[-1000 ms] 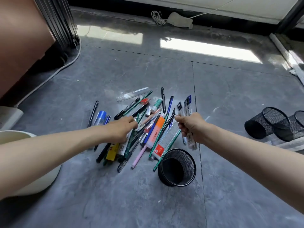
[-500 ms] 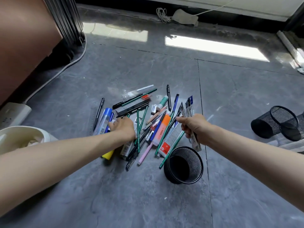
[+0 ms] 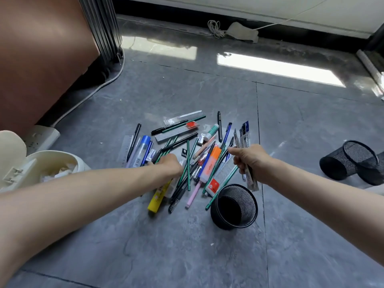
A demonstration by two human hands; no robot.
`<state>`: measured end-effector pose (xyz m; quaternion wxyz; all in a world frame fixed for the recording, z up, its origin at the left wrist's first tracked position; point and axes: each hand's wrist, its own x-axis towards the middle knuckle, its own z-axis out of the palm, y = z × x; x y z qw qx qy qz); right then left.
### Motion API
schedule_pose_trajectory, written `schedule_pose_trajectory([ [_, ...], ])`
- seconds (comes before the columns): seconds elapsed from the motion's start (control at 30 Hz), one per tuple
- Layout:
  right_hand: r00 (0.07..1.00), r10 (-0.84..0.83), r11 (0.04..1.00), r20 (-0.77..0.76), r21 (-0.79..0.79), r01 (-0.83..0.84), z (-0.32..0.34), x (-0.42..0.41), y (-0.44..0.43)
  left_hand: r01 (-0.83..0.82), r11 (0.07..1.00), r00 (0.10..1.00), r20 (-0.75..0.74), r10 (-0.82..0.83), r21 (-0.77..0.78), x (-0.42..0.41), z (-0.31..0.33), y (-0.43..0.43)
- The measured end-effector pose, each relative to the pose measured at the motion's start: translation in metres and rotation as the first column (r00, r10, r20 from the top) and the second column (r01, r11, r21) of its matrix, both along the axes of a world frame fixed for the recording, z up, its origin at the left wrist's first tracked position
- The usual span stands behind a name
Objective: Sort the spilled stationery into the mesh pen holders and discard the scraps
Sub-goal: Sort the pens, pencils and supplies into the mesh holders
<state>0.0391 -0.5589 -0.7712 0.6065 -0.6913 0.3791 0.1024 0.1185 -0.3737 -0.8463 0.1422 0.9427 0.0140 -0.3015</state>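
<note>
Grey floor tiles carry the stationery pile (image 3: pixel 212 163) at 11 o'clock of the upright mesh holder (image 3: pixel 251 210), right hand (image 3: pixel 252 161) gripping refill packets (image 3: pixel 245 136), left hand (image 3: pixel 170 165) curled into it, grasp unclear

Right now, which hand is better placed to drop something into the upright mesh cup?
Right. The right hand grips packets close to the mesh cup; the left hand is down in the pile, farther off.

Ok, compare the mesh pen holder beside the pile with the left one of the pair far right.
The central mesh pen holder stands upright; the tipped mesh pen holder lies on its side. The central one sits beside the stationery pile; the tipped one lies apart, against another holder. Both are black round mesh.
</note>
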Motion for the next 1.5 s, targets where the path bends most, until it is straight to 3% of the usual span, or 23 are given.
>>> schedule_pose_trajectory([
  [0.07,1.000,0.008,0.999,0.002,0.051,-0.008,0.004,-0.003,-0.001,-0.180,0.961,0.980,0.041,0.193,-0.209,0.003,0.016,-0.004],
  [0.13,0.998,0.054,0.993,-0.008,0.106,-0.053,0.009,-0.004,-0.002,-0.283,0.820,0.952,-0.040,0.304,-0.497,0.003,0.038,-0.008],
  [0.2,0.993,0.116,0.983,-0.013,0.142,-0.113,0.015,-0.002,-0.003,-0.334,0.618,0.940,-0.201,0.277,-0.712,-0.004,0.063,-0.017],
  [0.27,0.987,0.160,0.973,-0.003,0.172,-0.157,0.019,0.002,-0.001,-0.345,0.487,0.938,-0.317,0.143,-0.802,-0.014,0.079,-0.030],
  [0.37,0.989,0.142,0.976,0.034,0.161,-0.146,0.019,0.005,0.004,-0.220,0.453,0.960,-0.274,-0.058,-0.864,-0.027,0.091,-0.048],
  [0.47,0.997,0.018,0.994,0.074,0.109,-0.027,0.010,0.005,0.002,-0.138,0.481,0.974,-0.206,-0.092,-0.866,-0.026,0.083,-0.059],
  [0.53,0.992,-0.106,0.990,0.062,0.096,0.100,0.003,0.003,-0.006,0.089,0.615,0.989,-0.004,-0.148,-0.783,-0.021,0.070,-0.060],
  [0.57,0.987,-0.149,0.983,0.055,0.120,0.142,0.000,0.001,-0.011,0.300,0.701,0.951,0.147,-0.272,-0.646,-0.017,0.062,-0.059],
  [0.6,0.984,-0.172,0.974,0.053,0.159,0.162,-0.003,0.001,-0.019,0.521,0.727,0.853,0.239,-0.464,-0.447,-0.010,0.051,-0.061],
  [0.67,0.980,-0.196,0.955,0.026,0.232,0.185,-0.007,-0.005,-0.028,0.795,0.599,0.606,0.177,-0.776,-0.097,-0.005,0.033,-0.053],
  [0.73,0.983,-0.181,0.960,-0.016,0.216,0.180,-0.011,-0.010,-0.038,0.870,0.489,0.479,0.122,-0.869,0.064,-0.002,0.020,-0.045],
  [0.77,0.987,-0.156,0.972,-0.032,0.174,0.159,-0.014,-0.012,-0.041,0.877,0.467,0.444,0.180,-0.878,0.114,-0.002,0.013,-0.041],
  [0.87,0.993,-0.084,0.993,-0.086,0.070,0.090,-0.023,-0.015,-0.047,0.817,0.538,0.408,0.451,-0.794,0.207,-0.004,0.005,-0.030],
  [1.0,0.993,-0.052,0.998,-0.105,0.033,0.055,-0.030,-0.014,-0.048,0.744,0.587,0.344,0.570,-0.746,0.320,-0.002,-0.006,-0.021],
  [1.1,0.994,-0.020,1.000,-0.108,0.014,0.022,-0.034,-0.010,-0.044,0.679,0.685,0.460,0.574,-0.678,0.265,0.001,-0.011,-0.021],
  [1.2,0.994,0.008,1.000,-0.111,0.007,-0.007,-0.036,-0.009,-0.037,0.535,0.844,0.733,0.475,-0.486,0.038,0.016,-0.007,-0.021],
  [1.23,0.993,0.017,1.000,-0.113,0.015,-0.015,-0.037,-0.010,-0.034,0.511,0.859,0.778,0.439,-0.448,-0.028,0.020,-0.007,-0.019],
  [1.37,0.991,0.038,0.999,-0.128,0.029,-0.035,-0.040,-0.012,-0.029,0.617,0.787,0.731,0.376,-0.570,-0.006,0.014,-0.016,-0.013],
  [1.5,0.990,0.012,1.000,-0.141,-0.002,-0.013,-0.040,-0.012,-0.030,0.589,0.781,0.789,0.355,-0.501,-0.207,-0.011,-0.020,-0.008],
])
